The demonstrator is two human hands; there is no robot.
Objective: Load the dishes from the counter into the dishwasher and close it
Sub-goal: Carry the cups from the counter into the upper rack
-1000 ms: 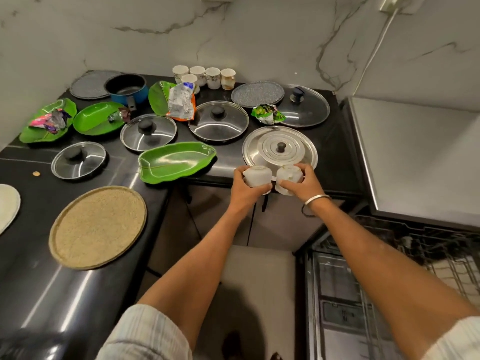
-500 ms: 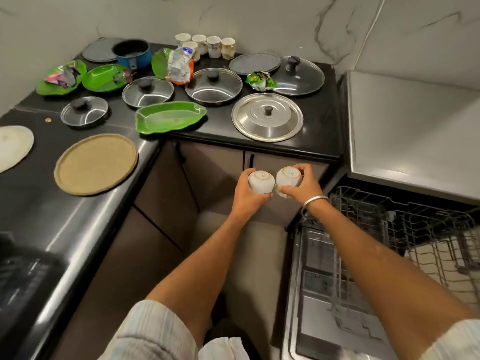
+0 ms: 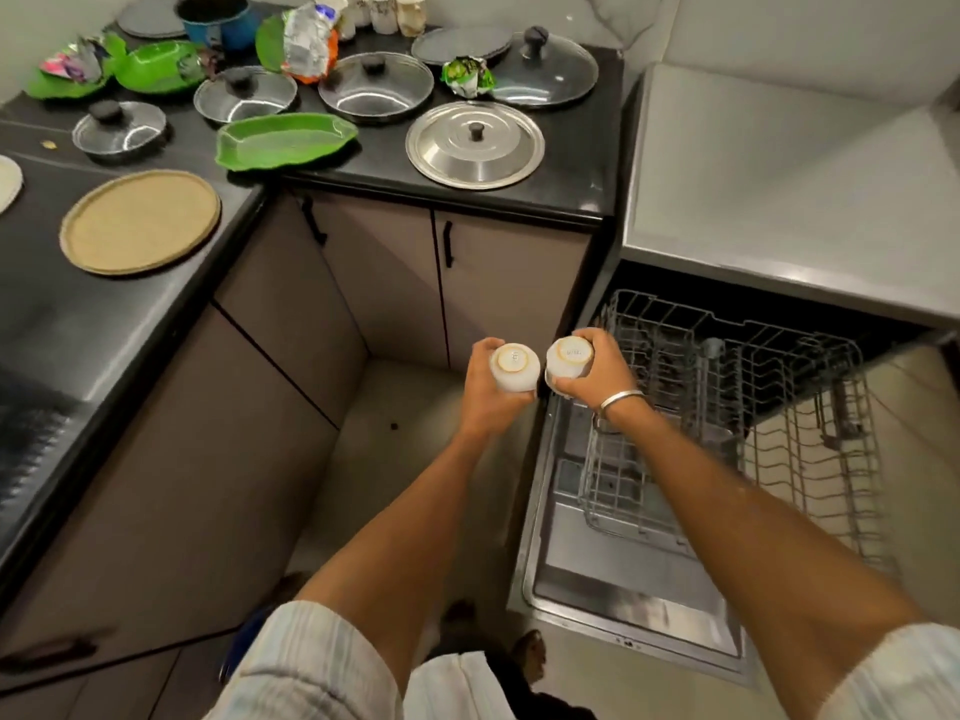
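The left hand (image 3: 488, 394) is gripping a small white ceramic cup (image 3: 514, 367), base upward; the right hand (image 3: 597, 371) is clasping a second white ceramic cup (image 3: 569, 362) likewise inverted. Both cups are hovering just beside the grey wire dishwasher rack (image 3: 727, 423), lying at their three o'clock. A round steel lid (image 3: 475, 145) is resting on the black counter (image 3: 576, 163) at twelve o'clock.

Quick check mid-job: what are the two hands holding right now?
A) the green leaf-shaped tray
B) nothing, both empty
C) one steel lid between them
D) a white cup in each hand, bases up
D: the left hand grips one white cup and the right hand grips another white cup, both bases up, beside the pulled-out dishwasher rack.
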